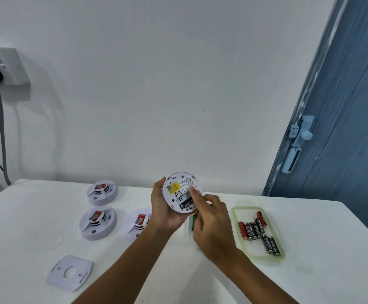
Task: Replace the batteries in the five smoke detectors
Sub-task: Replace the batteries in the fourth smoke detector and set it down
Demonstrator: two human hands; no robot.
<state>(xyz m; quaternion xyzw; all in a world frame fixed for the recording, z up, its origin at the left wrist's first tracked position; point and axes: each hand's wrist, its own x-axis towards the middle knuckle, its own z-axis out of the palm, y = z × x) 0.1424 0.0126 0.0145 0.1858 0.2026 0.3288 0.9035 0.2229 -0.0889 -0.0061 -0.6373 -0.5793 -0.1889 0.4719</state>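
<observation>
Smoke detector (180, 192): back up, gripped in left hand (165, 210); right hand (209, 218) fingertip presses above its black battery (186, 203), other fingers curled.

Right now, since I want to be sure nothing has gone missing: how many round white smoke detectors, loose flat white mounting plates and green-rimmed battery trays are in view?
round white plastic smoke detectors: 4 (three on the table, one gripped in the left hand)
flat white mounting plate: 1
clear green-rimmed battery tray: 1
Total: 6
</observation>
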